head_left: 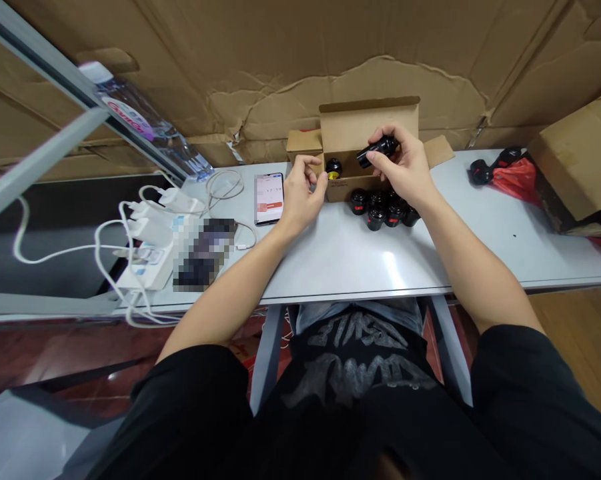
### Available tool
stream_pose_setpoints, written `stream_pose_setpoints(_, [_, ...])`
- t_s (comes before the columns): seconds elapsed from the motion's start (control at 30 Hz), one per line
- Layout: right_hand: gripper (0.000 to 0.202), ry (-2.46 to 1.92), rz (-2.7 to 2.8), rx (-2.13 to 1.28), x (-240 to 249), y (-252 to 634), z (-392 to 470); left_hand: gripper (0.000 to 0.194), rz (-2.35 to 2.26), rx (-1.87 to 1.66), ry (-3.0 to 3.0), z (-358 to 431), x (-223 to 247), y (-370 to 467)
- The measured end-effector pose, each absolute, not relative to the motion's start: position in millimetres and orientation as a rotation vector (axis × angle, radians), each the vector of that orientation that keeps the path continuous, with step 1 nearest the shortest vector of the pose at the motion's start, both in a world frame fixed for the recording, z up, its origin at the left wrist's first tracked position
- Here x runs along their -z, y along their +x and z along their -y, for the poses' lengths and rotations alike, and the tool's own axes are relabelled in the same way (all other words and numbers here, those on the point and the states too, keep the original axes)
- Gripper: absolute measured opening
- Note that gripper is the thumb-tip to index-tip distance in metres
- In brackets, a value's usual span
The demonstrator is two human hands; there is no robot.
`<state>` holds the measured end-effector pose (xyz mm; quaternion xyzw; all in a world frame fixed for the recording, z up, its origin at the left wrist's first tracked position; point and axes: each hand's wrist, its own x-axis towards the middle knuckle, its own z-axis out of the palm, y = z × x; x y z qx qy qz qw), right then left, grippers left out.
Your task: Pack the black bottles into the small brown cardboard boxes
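My right hand (405, 160) grips a black cylinder (378, 151) with ribbed sections, tilted above an open cardboard box (353, 189). The box's lid stands up at the back. Inside it, at the left, sits a black round-topped piece (333, 168) with a yellow band. My left hand (303, 195) is beside the box's left side, its fingers bent and apart from the thumb, with nothing visible in them. Several black capped pieces with red marks (376, 218) stand in a cluster in front of the box, partly hidden by my right forearm.
Left of my hands lie a lit phone (269, 199), a blurred-out dark device (205, 255) and a white power strip (153, 263) with looping cables. A water bottle (145, 123) leans behind the metal frame. At right are more black pieces (480, 172), red plastic (517, 180) and a large carton (580, 160).
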<state>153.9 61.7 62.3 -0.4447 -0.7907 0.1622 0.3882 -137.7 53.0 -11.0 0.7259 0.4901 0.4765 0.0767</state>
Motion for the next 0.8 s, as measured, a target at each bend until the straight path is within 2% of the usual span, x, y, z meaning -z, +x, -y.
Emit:
stream_pose_setpoints(0.23, [0.102, -0.967, 1.872, -0.719, -53.2, 162.3, -74.2, 0.047, -1.27, -1.629, 1.75, -71.4, 37.8, -133.9])
stream_pose_setpoints(0.43, [0.097, -0.98, 1.876, -0.837, -60.6, 162.0, -69.4, 0.035, -1.181, -1.587, 1.494, -83.5, 55.4, -129.8])
stream_pose_setpoints(0.63, [0.1, -1.055, 1.925, -0.797, -72.8, 159.6, -58.8, 0.036, -1.123, -1.545, 1.421, -89.0, 60.7, -129.1])
stream_pose_setpoints(0.8, [0.101, -1.14, 1.93, -0.718, -81.4, 159.8, -54.1, 0.053, -1.033, -1.534, 1.485, -94.4, 66.0, -130.3])
